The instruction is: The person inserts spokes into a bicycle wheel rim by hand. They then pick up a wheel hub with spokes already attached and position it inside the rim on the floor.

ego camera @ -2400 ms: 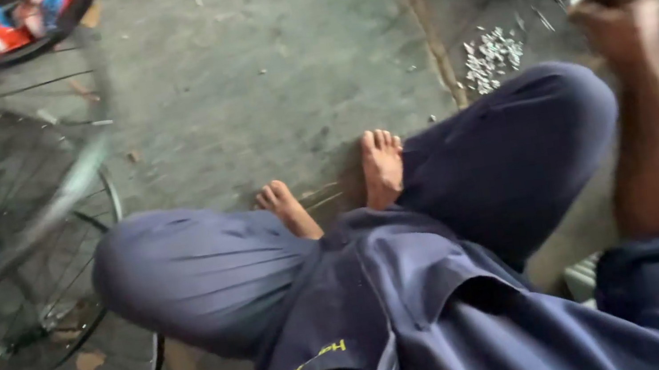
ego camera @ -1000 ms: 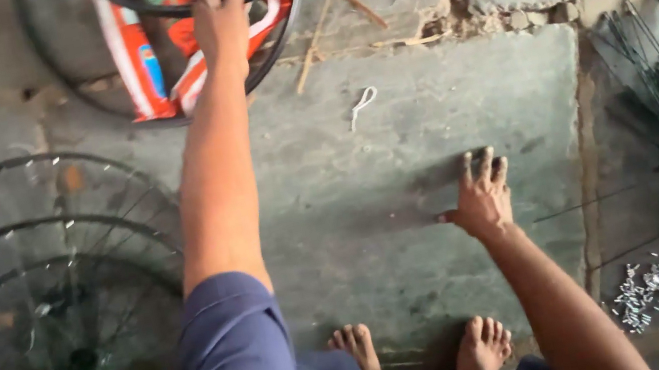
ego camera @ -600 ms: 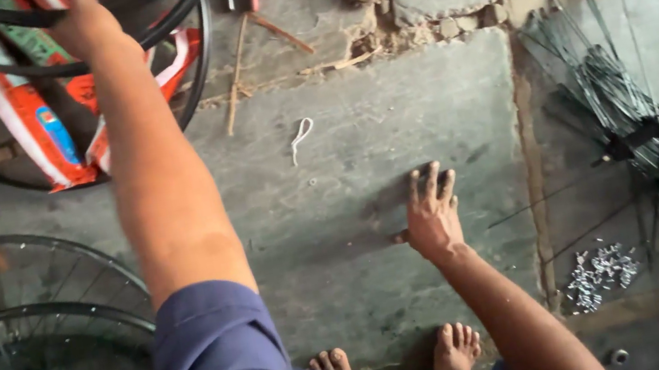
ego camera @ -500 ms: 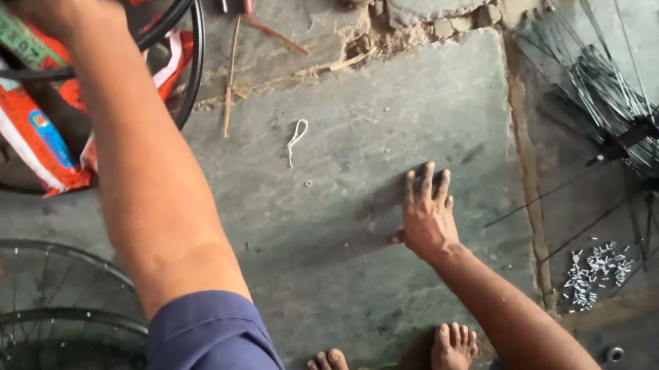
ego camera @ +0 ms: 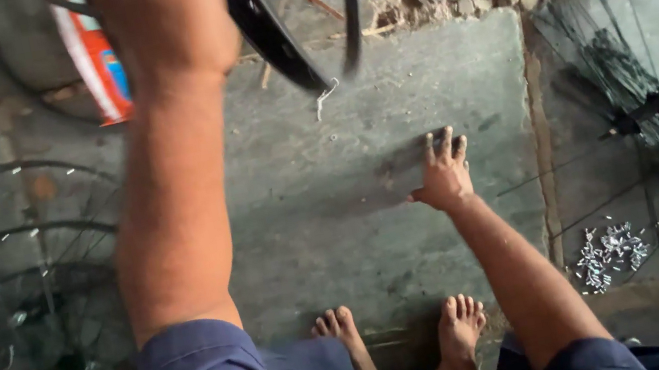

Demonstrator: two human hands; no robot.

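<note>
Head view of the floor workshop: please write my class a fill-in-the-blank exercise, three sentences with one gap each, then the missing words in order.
1. The right hand is pressed flat on the stone ____.
2. The left hand is raised, gripping a black ____ lifted off the ground.
3. The small pile of shiny spoke nipples lies beside the bundle of loose ____, to the person's right.

Missing words: floor; rim; spokes

A single head-worn camera looks almost straight down from close above at the floor (ego camera: 409,225), taking in both arms, the knees and the bare feet (ego camera: 403,348).
</note>
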